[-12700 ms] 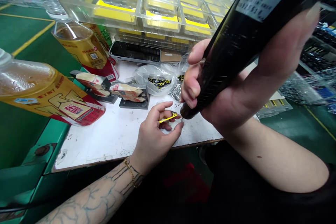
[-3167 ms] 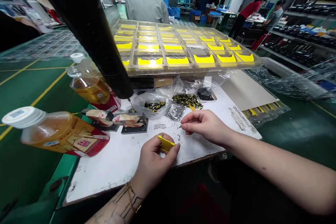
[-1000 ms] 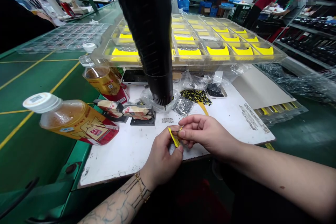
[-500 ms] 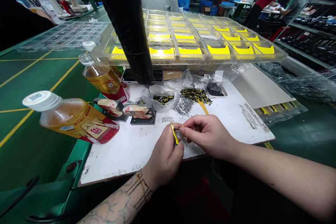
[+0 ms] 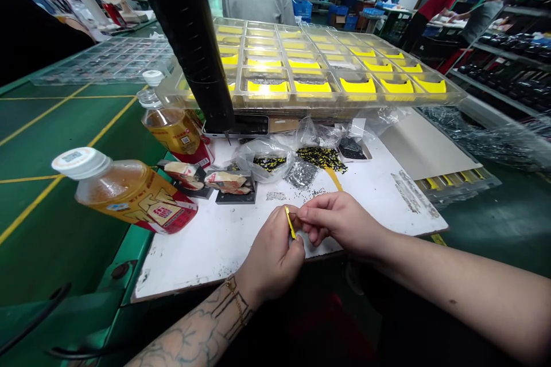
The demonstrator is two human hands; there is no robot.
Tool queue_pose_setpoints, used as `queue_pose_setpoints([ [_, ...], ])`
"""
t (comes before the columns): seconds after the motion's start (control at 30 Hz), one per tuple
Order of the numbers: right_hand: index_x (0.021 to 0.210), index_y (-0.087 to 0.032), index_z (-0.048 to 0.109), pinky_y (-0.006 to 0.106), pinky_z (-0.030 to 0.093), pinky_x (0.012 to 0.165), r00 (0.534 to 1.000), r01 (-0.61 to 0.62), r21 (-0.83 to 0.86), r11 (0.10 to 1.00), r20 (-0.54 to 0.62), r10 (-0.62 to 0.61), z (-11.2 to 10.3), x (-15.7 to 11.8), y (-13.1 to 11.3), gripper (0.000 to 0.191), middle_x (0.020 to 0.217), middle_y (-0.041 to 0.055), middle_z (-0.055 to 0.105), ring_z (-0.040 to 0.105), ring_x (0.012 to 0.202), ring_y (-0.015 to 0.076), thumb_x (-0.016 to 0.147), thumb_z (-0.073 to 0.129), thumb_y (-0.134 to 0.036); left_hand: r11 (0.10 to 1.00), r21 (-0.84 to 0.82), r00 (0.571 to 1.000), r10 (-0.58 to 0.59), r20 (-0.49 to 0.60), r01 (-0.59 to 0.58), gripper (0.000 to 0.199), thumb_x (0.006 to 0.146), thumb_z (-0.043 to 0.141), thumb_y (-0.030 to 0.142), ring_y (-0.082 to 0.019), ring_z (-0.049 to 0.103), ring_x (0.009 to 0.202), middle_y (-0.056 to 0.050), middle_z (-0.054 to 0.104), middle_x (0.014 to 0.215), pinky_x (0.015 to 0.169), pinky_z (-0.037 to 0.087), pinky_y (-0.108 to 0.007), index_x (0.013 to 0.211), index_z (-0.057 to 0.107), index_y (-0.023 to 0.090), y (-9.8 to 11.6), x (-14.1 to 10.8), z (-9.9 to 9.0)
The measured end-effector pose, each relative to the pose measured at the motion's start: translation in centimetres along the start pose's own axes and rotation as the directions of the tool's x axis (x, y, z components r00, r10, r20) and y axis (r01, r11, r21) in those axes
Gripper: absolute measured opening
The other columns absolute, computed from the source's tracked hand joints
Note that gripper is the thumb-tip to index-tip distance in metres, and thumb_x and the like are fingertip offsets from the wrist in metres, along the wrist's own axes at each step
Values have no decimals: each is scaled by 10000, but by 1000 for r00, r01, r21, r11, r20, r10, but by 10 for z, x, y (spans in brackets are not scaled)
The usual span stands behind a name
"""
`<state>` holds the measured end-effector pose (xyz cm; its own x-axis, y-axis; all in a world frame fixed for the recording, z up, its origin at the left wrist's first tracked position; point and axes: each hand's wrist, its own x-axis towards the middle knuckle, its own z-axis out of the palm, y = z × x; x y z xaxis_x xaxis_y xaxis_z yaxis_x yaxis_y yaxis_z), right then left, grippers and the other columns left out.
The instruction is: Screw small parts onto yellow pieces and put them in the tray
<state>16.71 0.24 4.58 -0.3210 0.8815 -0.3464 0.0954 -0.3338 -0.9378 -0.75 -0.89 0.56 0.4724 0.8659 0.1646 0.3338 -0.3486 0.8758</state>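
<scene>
My left hand (image 5: 278,252) grips a small curved yellow part (image 5: 290,223) on edge between thumb and fingers, over the front of the white board (image 5: 206,246). My right hand (image 5: 333,219) is pinched close beside the part's upper end. Something thin and dark shows at its fingertips, too small to name. Behind the hands lie a heap of tiny silvery pieces (image 5: 302,174), a pile of black and yellow bits (image 5: 322,157) and an open plastic bag (image 5: 258,163) with more of them. A black powered driver (image 5: 189,40) hangs above, its tip pointing down.
Two drink bottles (image 5: 138,192) (image 5: 176,129) stand at the left by two black fixtures (image 5: 235,189). A compartment tray (image 5: 310,104) of yellow parts spans the back. Another tray (image 5: 116,57) sits at the back left. People work farther off.
The view has shifted slightly. The driver hangs a little farther left in view. Both hands stay together at the yellow part, which is held a bit more upright.
</scene>
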Motion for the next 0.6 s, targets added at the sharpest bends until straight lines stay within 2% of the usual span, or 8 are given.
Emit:
queue_pose_setpoints([
  [0.07, 802, -145, 703, 294, 474, 611, 996, 83, -91, 992, -25, -85, 1, -2, 1, 290, 704, 44, 666, 597, 609, 147, 863, 675, -428, 1000, 19, 1000, 0, 0, 0, 119, 874, 432, 209, -264, 560, 939, -93, 586, 980, 877, 459, -428, 963, 505, 181, 0, 0, 0],
  [0.13, 834, -150, 736, 313, 481, 713, 949, 289, -340, 895, -19, -314, 1, -4, 0, 251, 803, 68, 704, 631, 736, 168, 902, 629, -367, 999, 39, 1000, -5, -10, 5, 118, 861, 437, 205, -267, 555, 941, -95, 573, 978, 870, 460, -432, 963, 490, 181, -1, 0, 1],
  [0.2, 840, -149, 745, 317, 477, 756, 919, 352, -436, 828, -5, -394, 1, -5, -1, 242, 847, 76, 717, 639, 788, 174, 913, 608, -335, 999, 52, 1000, 5, -20, -4, 115, 852, 438, 198, -265, 552, 926, -93, 568, 962, 857, 463, -432, 955, 486, 182, -2, 0, 1],
  [0.33, 788, -129, 692, 272, 462, 579, 1000, -7, -21, 1000, 8, 7, -2, -1, 0, 271, 643, 30, 645, 580, 558, 130, 863, 666, -389, 996, 66, 998, 66, -24, -64, 136, 819, 463, 169, -249, 554, 885, -79, 580, 934, 834, 467, -415, 941, 521, 184, -2, 0, 3],
  [0.4, 800, -127, 694, 264, 458, 568, 999, -36, 21, 999, 39, 35, -4, 0, 1, 271, 636, 27, 640, 571, 544, 124, 862, 669, -390, 994, 76, 996, 80, -26, -78, 158, 802, 474, 159, -248, 559, 887, -79, 590, 938, 831, 471, -410, 947, 532, 184, -1, -1, 3],
  [0.47, 842, -135, 724, 276, 471, 637, 981, 194, -193, 962, 27, -192, -6, -1, 3, 238, 736, 55, 688, 606, 643, 139, 893, 637, -351, 992, 101, 997, 75, -30, -71, 155, 807, 472, 163, -251, 565, 882, -84, 597, 937, 817, 476, -409, 947, 534, 182, -1, -1, 3],
  [0.53, 889, -146, 746, 300, 469, 727, 876, 461, -454, 763, 92, -474, -7, -3, 4, 205, 840, 80, 714, 623, 763, 162, 913, 602, -290, 989, 137, 998, 59, -35, -53, 140, 819, 463, 171, -253, 566, 862, -88, 599, 923, 792, 480, -411, 938, 536, 179, -2, -1, 4],
  [0.6, 890, -147, 748, 312, 464, 756, 816, 529, -547, 648, 118, -566, -7, -4, 5, 195, 849, 89, 711, 623, 797, 172, 912, 591, -260, 986, 160, 998, 52, -42, -45, 161, 814, 460, 157, -256, 571, 871, -93, 603, 930, 790, 483, -414, 952, 539, 173, -2, 0, 4],
])
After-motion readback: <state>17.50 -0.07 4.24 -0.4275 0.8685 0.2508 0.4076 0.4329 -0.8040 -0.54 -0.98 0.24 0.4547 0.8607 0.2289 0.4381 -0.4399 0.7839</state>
